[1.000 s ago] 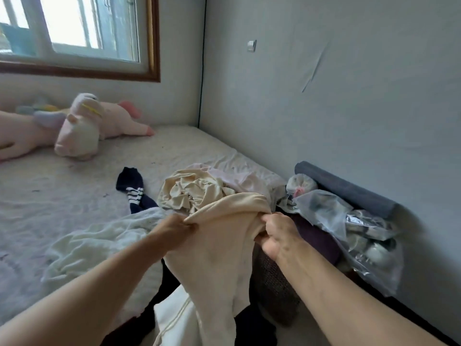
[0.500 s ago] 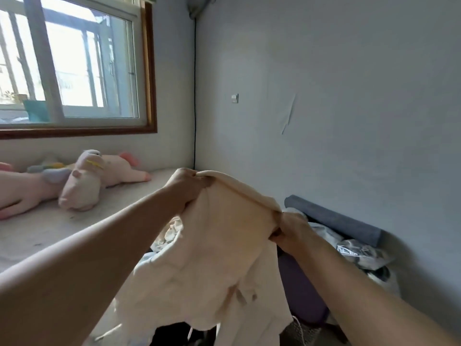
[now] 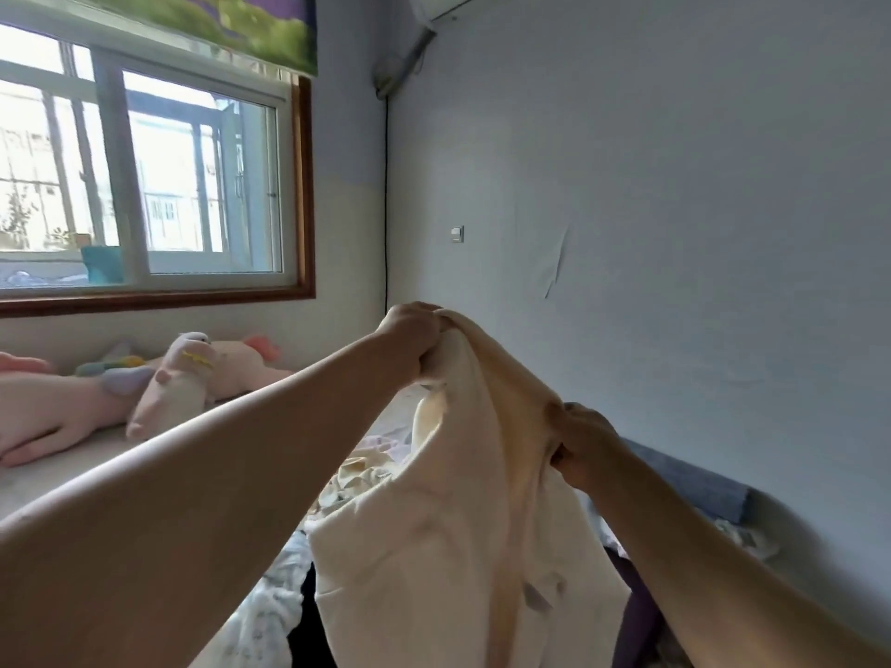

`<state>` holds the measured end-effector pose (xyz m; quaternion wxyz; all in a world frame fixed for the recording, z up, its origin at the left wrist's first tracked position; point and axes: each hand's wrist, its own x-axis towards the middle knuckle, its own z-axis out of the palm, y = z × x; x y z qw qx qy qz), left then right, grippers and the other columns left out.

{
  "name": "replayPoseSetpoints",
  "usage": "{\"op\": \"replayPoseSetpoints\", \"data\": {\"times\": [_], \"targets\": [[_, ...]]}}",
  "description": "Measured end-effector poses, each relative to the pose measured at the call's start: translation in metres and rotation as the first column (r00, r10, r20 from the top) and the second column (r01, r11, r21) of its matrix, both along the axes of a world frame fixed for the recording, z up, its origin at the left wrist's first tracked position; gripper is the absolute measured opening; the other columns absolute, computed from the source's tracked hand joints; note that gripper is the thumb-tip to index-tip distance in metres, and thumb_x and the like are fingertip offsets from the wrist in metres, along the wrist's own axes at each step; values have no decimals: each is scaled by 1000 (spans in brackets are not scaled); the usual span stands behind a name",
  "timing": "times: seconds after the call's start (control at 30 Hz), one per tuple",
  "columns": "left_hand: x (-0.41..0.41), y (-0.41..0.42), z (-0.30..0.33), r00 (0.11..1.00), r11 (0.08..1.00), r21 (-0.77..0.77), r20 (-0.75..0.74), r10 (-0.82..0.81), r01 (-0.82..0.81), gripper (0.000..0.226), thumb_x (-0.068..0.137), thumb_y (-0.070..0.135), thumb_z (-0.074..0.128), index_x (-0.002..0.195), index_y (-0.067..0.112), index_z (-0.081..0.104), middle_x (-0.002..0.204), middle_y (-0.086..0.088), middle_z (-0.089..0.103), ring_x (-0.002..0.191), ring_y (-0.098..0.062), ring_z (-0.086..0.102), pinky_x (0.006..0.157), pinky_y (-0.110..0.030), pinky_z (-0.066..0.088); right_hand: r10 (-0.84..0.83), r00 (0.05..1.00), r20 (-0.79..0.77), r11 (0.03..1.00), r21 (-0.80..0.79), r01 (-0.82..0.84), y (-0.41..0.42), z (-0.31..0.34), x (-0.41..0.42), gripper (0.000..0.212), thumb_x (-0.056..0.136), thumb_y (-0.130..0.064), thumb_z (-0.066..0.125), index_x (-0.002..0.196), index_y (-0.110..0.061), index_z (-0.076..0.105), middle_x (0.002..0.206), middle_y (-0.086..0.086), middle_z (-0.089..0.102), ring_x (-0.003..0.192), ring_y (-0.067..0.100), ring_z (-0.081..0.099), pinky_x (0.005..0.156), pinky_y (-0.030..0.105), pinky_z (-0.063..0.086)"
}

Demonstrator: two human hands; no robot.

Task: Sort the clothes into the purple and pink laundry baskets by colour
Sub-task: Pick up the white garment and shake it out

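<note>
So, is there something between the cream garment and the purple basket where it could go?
Nothing visible stands between them. Both hands, left hand and right hand, grip the cream garment and hold it up above the bed. Only a purple edge, perhaps the basket, shows at lower right, mostly hidden behind the garment and the right arm.

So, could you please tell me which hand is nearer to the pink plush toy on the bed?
Left. The left hand grips the cream garment just right of the plush toy; the right hand grips it farther right.

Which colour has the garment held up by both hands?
Cream garment, plain; the head view shows it.
</note>
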<state>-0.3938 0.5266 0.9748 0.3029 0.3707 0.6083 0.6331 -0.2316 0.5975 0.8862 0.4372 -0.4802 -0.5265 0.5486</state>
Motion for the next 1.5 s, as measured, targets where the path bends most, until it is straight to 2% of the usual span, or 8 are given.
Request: {"op": "replayPoseSetpoints", "data": {"times": [0.27, 0.37, 0.57, 0.8, 0.97, 1.2, 1.37, 1.5], "targets": [[29, 3, 23, 998, 998, 60, 51, 31, -34, 51, 95, -9, 29, 71, 10, 70, 79, -12, 64, 73, -22, 62, 81, -38, 56, 248, 948, -199, 967, -16, -256, -12, 11, 15, 27, 100, -24, 45, 113, -1, 51, 103, 16, 64, 96, 26, 62, 92, 42, 47], [36, 3, 22, 994, 996, 56, 93, 61, -66, 50, 93, -10, 30, 68, 9, 69, 76, -13, 64, 66, -21, 61, 80, -37, 57, 355, 923, -149, 934, 15, -357, -21, 19, 19, 44, 96, -47, 43, 112, -10, 59, 92, 9, 70, 81, 19, 68, 69, 34, 55], [45, 0, 31, 986, 990, 44, 98, 133, -137, 11, 82, -6, 63, 85, 0, 72, 83, -14, 68, 68, -26, 68, 58, -36, 60, 375, 923, 91, 910, 152, -385, -37, 23, 8, 102, 41, -78, 73, 121, -18, 57, 111, 6, 68, 104, 25, 64, 94, 45, 51], [40, -10, 44, 982, 978, 126, 104, 157, -169, 19, 68, -9, 65, 70, 8, 71, 91, -14, 70, 89, -30, 68, 78, -42, 59, -81, 878, 472, 927, 359, -108, -54, 28, -17, 84, 67, -55, 77, 126, -12, 34, 127, 10, 55, 114, 32, 56, 92, 39, 50], [24, -18, 50, 972, 955, 184, 79, 223, -234, 22, 71, -5, 62, 67, 15, 70, 79, -6, 66, 91, -28, 67, 81, -40, 58, -178, 766, 618, 927, 367, -81, -57, 28, -36, 82, 70, -61, 70, 124, -16, 28, 120, 6, 53, 109, 29, 57, 84, 40, 47], [-15, -33, 50, 938, 908, 247, 19, 345, -339, 24, 67, -3, 78, 65, 19, 68, 81, -8, 71, 77, -20, 69, 78, -32, 59, -80, 672, 736, 950, 261, -173, -38, 6, -41, 32, 86, -24, 50, 115, -11, 51, 118, 8, 59, 108, 28, 59, 92, 41, 49], [-48, -48, 45, 802, 836, 223, -243, 546, -502, 21, 76, 12, 71, 59, 14, 59, 86, -18, 70, 90, -33, 66, 82, -40, 57, -175, 706, 686, 938, 335, -92, -19, 10, -31, 26, 91, -10, 40, 111, -7, 56, 117, 13, 60, 107, 31, 59, 88, 37, 48], [-80, -65, 30, 658, 807, 126, -513, 551, -577, 13, 89, 25, 54, 88, 12, 57, 95, -17, 62, 92, -34, 58, 77, -38, 50, -327, 622, 712, 861, 495, -114, -9, 24, -17, 19, 94, -22, 44, 98, -8, 57, 103, 12, 63, 98, 31, 60, 76, 32, 40]]}}
